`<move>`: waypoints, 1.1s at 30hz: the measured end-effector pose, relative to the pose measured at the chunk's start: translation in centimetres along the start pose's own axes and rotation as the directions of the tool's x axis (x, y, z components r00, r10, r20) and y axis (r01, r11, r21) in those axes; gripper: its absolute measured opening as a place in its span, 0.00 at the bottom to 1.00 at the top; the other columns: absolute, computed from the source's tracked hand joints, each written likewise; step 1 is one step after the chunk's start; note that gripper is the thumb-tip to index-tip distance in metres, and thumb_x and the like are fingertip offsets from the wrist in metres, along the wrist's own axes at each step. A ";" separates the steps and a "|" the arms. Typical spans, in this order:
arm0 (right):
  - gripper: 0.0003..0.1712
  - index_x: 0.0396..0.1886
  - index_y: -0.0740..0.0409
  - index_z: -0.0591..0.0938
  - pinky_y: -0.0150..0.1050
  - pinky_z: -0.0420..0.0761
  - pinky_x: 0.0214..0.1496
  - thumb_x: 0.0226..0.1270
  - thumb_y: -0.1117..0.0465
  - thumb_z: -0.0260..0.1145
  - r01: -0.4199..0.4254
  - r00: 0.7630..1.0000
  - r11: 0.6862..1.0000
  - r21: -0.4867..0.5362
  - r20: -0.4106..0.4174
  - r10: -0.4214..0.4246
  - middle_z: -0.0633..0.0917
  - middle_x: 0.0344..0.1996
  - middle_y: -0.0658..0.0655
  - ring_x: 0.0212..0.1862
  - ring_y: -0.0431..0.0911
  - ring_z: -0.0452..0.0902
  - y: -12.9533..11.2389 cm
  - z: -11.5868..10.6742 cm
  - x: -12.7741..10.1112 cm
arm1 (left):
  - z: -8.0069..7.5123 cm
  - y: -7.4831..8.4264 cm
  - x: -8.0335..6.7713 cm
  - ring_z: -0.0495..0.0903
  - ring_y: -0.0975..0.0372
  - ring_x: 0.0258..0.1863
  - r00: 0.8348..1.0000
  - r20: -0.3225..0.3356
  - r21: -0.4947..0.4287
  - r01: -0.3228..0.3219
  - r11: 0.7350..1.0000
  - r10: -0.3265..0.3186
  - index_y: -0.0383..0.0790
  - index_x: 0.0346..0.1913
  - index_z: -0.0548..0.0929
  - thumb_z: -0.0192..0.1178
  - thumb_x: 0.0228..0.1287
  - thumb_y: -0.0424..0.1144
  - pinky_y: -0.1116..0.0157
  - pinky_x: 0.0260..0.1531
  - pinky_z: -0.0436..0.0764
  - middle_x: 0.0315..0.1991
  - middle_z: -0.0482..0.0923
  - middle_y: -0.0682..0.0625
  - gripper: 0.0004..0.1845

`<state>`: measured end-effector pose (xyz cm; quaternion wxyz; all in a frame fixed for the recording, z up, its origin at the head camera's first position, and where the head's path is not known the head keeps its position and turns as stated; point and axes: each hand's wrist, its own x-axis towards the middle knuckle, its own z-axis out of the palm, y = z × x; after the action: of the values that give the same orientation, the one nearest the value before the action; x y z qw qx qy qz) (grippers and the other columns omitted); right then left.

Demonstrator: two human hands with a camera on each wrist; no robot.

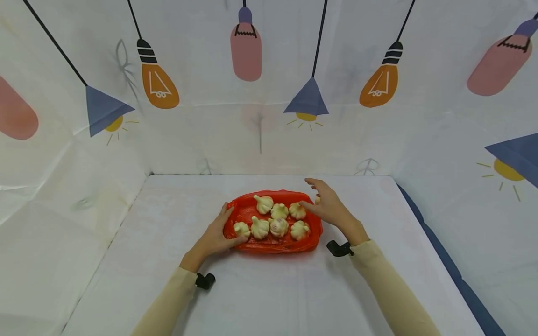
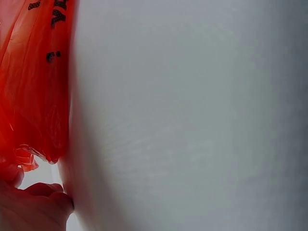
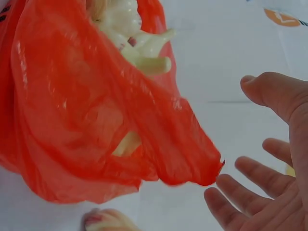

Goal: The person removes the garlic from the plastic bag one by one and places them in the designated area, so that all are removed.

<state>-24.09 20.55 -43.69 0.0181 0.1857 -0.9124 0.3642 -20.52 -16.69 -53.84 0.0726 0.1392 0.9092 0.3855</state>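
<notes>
Where lamp-print cloth [image 1: 269, 93] hangs, white table [image 1: 269, 289] spreads.

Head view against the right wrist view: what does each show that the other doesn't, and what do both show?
Only the head view shows the whole layout: seven garlic bulbs on the red plastic bag, the left hand at its left edge, the white table and the lamp-print backdrop.

Only the right wrist view shows the bag's thin, wrinkled film close up and the right hand's spread fingertips just off the bag's edge.

Both show the bag, garlic and the open right hand.
</notes>
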 end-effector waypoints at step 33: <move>0.45 0.78 0.59 0.65 0.61 0.75 0.69 0.67 0.52 0.73 0.043 0.995 0.997 0.057 0.090 -0.048 0.70 0.74 0.62 0.72 0.61 0.68 -2.0 3.1 2.0 | 1.5 -1.0 -0.2 0.47 0.43 0.83 0.994 -0.083 -0.154 -0.081 0.985 0.069 0.46 0.81 0.60 0.78 0.53 0.57 0.36 0.75 0.59 0.85 0.44 0.46 0.56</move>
<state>-24.90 16.51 -44.32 -0.0206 0.2234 -0.8975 0.3796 -20.17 -16.40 -55.58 0.0334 0.1524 0.8722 0.4637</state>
